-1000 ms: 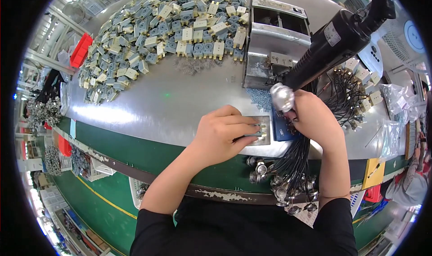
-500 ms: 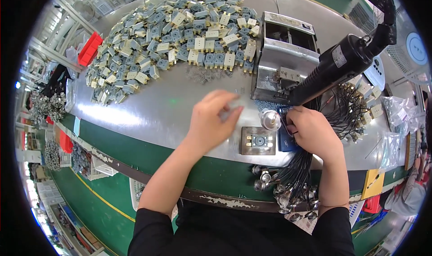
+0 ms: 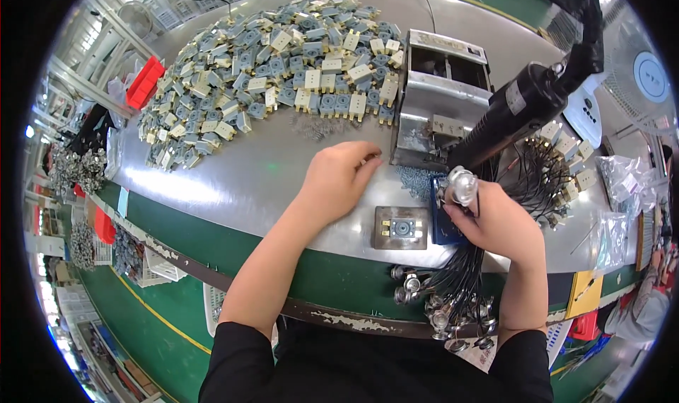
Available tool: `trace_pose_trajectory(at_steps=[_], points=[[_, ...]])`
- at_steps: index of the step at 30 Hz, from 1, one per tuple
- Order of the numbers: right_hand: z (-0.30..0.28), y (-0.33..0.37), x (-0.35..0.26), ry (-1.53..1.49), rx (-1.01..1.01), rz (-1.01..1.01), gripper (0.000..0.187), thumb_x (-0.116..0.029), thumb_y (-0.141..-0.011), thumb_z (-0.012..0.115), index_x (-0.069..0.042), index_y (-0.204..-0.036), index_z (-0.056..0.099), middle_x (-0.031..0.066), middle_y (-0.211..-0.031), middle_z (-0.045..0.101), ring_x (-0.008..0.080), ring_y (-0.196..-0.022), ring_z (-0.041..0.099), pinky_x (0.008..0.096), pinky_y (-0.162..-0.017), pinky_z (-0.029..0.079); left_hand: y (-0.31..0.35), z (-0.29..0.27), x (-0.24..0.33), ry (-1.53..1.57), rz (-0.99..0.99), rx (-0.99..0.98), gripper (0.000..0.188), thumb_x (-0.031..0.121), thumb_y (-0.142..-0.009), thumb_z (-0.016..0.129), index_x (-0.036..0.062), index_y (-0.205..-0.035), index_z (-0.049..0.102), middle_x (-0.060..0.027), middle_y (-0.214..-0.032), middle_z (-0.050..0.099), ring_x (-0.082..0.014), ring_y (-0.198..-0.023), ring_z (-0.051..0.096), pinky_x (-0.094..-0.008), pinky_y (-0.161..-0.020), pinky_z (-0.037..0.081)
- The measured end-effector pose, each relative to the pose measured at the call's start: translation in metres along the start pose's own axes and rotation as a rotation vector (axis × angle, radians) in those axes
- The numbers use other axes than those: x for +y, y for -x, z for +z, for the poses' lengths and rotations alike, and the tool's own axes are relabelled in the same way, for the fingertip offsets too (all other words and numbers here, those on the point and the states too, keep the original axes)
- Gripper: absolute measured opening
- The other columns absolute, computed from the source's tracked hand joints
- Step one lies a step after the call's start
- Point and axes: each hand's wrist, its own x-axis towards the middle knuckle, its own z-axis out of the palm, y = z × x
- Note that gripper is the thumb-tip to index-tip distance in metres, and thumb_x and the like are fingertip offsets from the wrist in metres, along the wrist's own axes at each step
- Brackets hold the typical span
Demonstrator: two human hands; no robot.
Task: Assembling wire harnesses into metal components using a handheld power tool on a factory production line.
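Observation:
My left hand (image 3: 338, 181) rests low over the metal table, thumb and forefinger nearly together; whatever lies between the fingertips is hidden. Pinched in my right hand (image 3: 498, 219) is a round shiny metal part with a clear-looking face (image 3: 463, 186), held above a dark blue block (image 3: 444, 222). Between the hands, a small grey housing with brass terminals (image 3: 402, 227) sits in a square metal fixture (image 3: 401, 244). Small bluish screws (image 3: 417, 181) lie scattered just behind the block. Black leads (image 3: 463, 265) hang over the table's front edge, ending in several round metal parts (image 3: 440, 320).
A large heap of grey and cream housings (image 3: 283, 63) covers the back left, with small springs (image 3: 318, 127) before it. A metal stand (image 3: 431, 99) and a slanted black power screwdriver (image 3: 506, 113) rise behind my right hand. Black leads with housings (image 3: 548, 176) and plastic bags (image 3: 629, 180) lie right.
My left hand has come down to the table where loose springs lay, its fingers closing. My right hand has turned and now holds the round metal part, which shifted right and slightly up.

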Motion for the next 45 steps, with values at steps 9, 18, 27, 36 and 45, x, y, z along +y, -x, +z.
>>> trace_pose_trajectory(at_steps=[9,18,27,36,45], points=[[-0.007,-0.006,-0.01,-0.256,-0.01,-0.164,0.013,0.001,-0.08,0.067,0.003,-0.093,0.071,0.0181,-0.083,0.067,0.0392,-0.079,0.067,0.044,-0.074,0.055,0.048,0.0,0.026,0.887,-0.367,-0.156,0.025,0.002,-0.104,0.067,-0.0029,-0.128,0.069,-0.0108,-0.105,0.076,-0.0093,-0.075,0.067,-0.0216,-0.066,0.053],[-0.005,-0.009,-0.003,-0.863,-0.056,-0.285,0.019,-0.008,-0.091,0.068,0.009,-0.092,0.077,0.0153,-0.081,0.074,0.0236,-0.075,0.07,0.0345,-0.07,0.053,0.048,0.022,0.026,0.573,0.007,-0.167,0.02,0.002,-0.08,0.091,0.0027,-0.098,0.083,-0.0069,-0.106,0.077,-0.0069,-0.066,0.058,-0.0241,-0.06,0.046],[0.023,-0.009,-0.009,-1.106,0.199,0.169,0.022,-0.002,-0.092,0.078,0.011,-0.11,0.075,0.0182,-0.103,0.073,0.013,-0.073,0.066,0.0238,-0.062,0.054,0.047,0.024,0.027,0.555,-0.031,-0.193,0.028,0.008,-0.078,0.094,0.0053,-0.104,0.083,-0.0046,-0.104,0.077,-0.0057,-0.061,0.05,-0.0254,-0.057,0.042],[0.018,0.004,-0.027,-0.824,0.0,0.312,0.017,0.003,-0.094,0.076,0.008,-0.109,0.078,0.0131,-0.104,0.076,0.0143,-0.091,0.069,0.0267,-0.078,0.054,0.046,0.011,0.02,0.656,0.131,-0.03,0.057,0.02,-0.075,0.097,-0.0027,-0.122,0.074,-0.0187,-0.122,0.073,-0.0219,-0.104,0.073,-0.0332,-0.09,0.058],[0.018,0.006,-0.039,-0.686,0.036,0.26,0.015,0.003,-0.095,0.073,0.007,-0.108,0.078,0.0094,-0.1,0.075,0.0108,-0.086,0.066,0.0247,-0.074,0.052,0.048,-0.008,0.042,0.612,0.055,-0.08,0.036,0.008,-0.08,0.09,-0.0005,-0.113,0.077,-0.0168,-0.111,0.08,-0.0278,-0.103,0.077,-0.0375,-0.093,0.059]])
